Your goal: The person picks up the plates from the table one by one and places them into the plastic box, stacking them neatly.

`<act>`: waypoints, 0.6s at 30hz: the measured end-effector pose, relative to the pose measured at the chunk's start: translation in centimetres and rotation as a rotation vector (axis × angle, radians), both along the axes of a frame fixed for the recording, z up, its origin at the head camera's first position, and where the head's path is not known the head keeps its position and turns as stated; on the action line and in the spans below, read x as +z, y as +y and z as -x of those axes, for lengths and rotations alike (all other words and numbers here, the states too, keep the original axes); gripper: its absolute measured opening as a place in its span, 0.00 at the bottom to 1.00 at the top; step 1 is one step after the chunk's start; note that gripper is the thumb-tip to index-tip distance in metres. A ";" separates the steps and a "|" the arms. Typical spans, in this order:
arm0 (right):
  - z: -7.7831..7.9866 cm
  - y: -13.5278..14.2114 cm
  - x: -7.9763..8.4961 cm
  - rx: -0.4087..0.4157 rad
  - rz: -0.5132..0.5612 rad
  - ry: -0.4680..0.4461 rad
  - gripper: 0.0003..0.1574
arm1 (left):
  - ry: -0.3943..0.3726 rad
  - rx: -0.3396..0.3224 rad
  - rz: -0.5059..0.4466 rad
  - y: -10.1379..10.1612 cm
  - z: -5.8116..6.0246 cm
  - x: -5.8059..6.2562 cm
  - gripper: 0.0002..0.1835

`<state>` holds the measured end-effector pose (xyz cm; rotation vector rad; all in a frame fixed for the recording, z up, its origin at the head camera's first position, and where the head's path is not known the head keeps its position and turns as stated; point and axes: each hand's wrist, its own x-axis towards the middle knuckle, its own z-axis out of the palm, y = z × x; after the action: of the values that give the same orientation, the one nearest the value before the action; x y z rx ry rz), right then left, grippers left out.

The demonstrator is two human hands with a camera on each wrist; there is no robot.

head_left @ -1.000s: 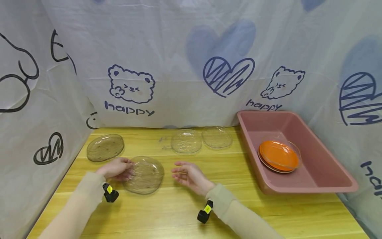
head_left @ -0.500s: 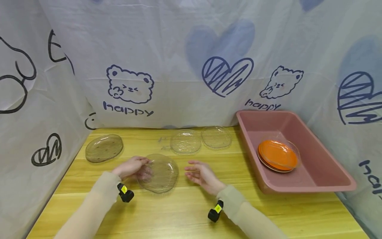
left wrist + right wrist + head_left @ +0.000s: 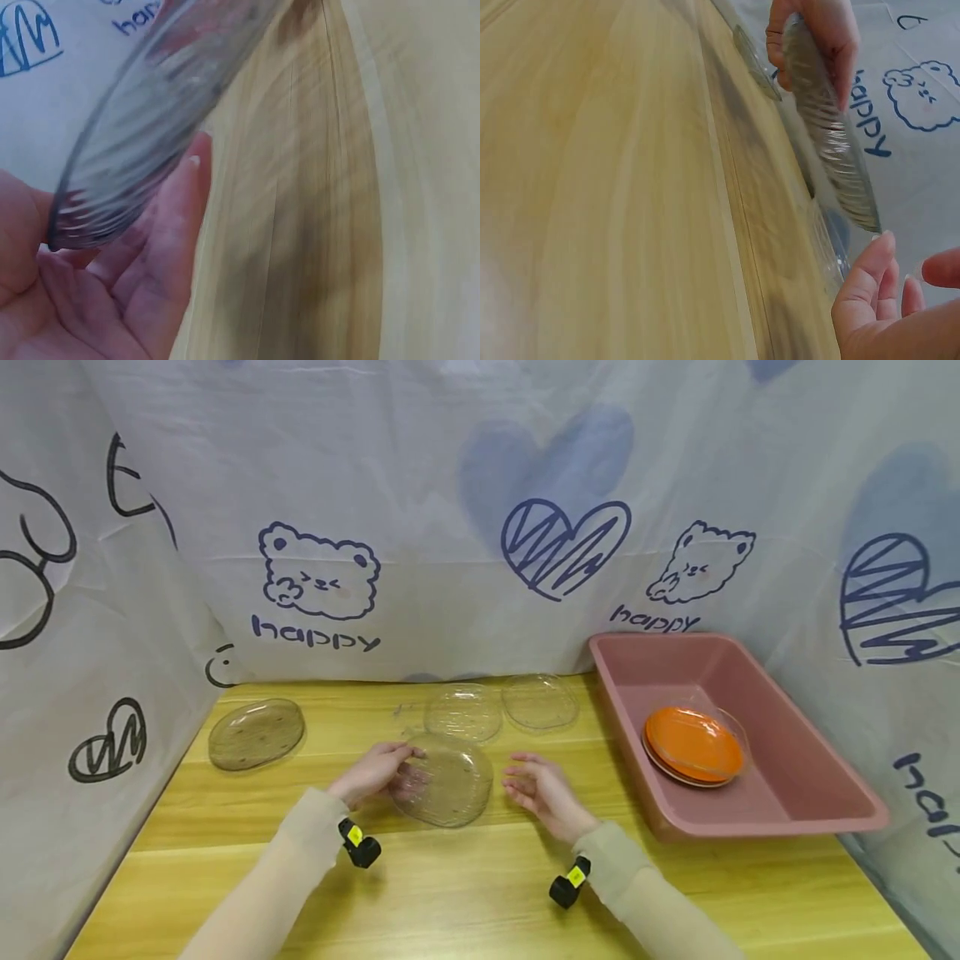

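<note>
In the head view my left hand (image 3: 378, 770) grips a clear glass plate (image 3: 453, 781) by its left edge, thumb over the rim and fingers beneath. The left wrist view shows the ribbed underside of this plate (image 3: 142, 157) tilted above the table, and its shadow falls on the wood. My right hand (image 3: 547, 793) is just off the plate's right edge, fingers loosely bent and holding nothing. From the right wrist camera, the right fingertips (image 3: 883, 244) appear right by the plate's lower end, and the left hand (image 3: 832, 30) holds the opposite end.
A smoky oval glass plate (image 3: 257, 735) lies at the table's left. Two clear plates (image 3: 463, 714) sit at the back, near the printed cloth. On the right, a pink tub (image 3: 813, 777) contains an orange plate (image 3: 693, 745) in a stack, with clear glass on top.
The left hand has carried the glass plate to the right and slightly away from me. The right hand has shifted right along with it, staying near the plate's edge.
</note>
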<state>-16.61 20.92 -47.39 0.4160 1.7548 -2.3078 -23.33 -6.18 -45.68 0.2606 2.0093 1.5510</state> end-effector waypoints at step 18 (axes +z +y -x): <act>0.2 2.4 1.2 0.016 0.108 0.026 0.21 | -0.008 0.128 -0.170 5.9 -1.5 0.6 0.25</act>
<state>-16.82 23.32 -46.24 0.3530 1.6288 -2.3942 -21.85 -0.25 -45.07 0.1947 1.9224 1.8038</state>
